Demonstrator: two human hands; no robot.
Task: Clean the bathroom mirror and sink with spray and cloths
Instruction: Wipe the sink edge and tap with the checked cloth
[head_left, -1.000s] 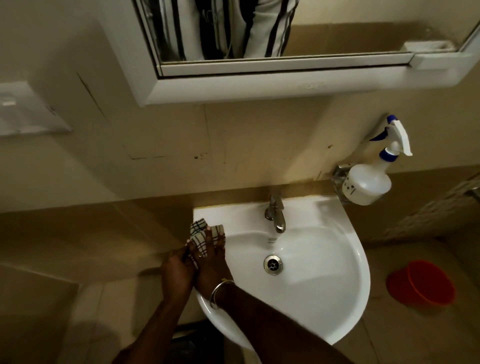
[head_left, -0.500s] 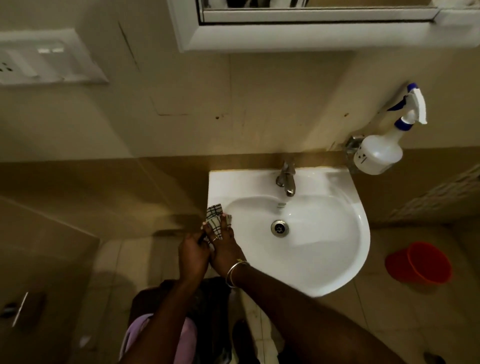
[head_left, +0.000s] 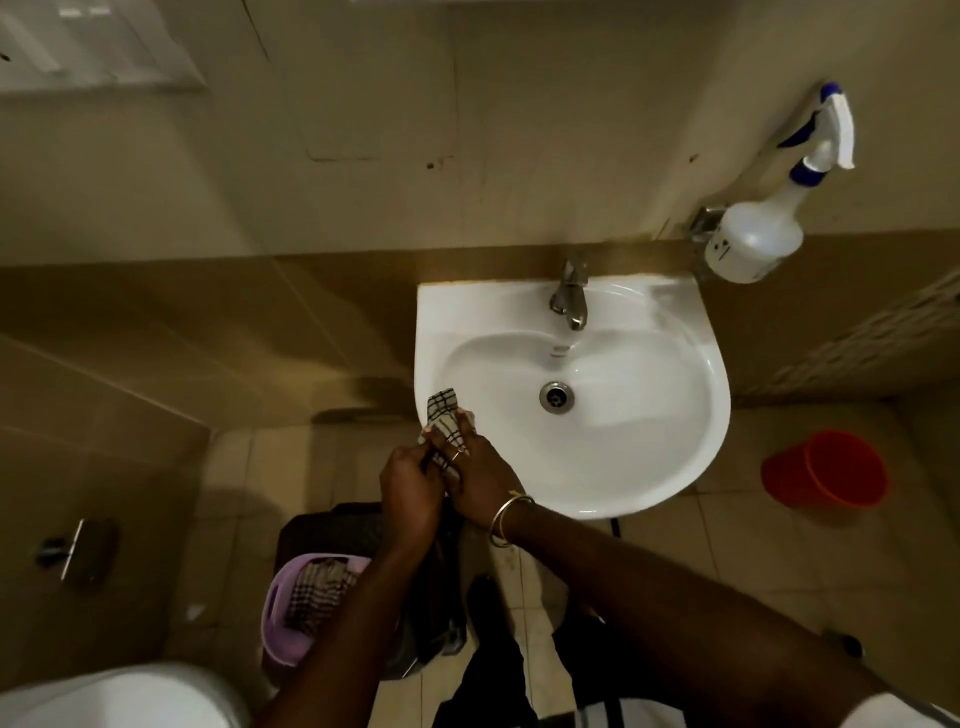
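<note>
A: Cloth (head_left: 444, 423), position?
B: On left rim of sink (head_left: 649, 467), near front corner; folded to a narrow strip; far end free past the fingertips.
A: Hands?
B: Right hand (head_left: 480, 480) laid on cloth, fingers straight along it, pressing it to rim; left hand (head_left: 410, 493) touching the right, fingers curled on near end of cloth.
A: Reason for hold, as judged?
B: Probably pinch at near end to keep strip taut; flat fingers to spread pressure for wiping rim; likely to bunch otherwise.
A: Axis, heading?
B: Long axis along rim edge, from hands toward wall; far end pointing at wall, tilted slightly left.
A: Rest?
B: Bottle (head_left: 753, 244) at wall fitting right of tap (head_left: 570, 299), nozzle up, well apart from hands; parked within reach, probably; second cloth (head_left: 319, 592) in basket (head_left: 280, 613) on floor under left arm; bucket (head_left: 826, 470) on floor right of sink.
</note>
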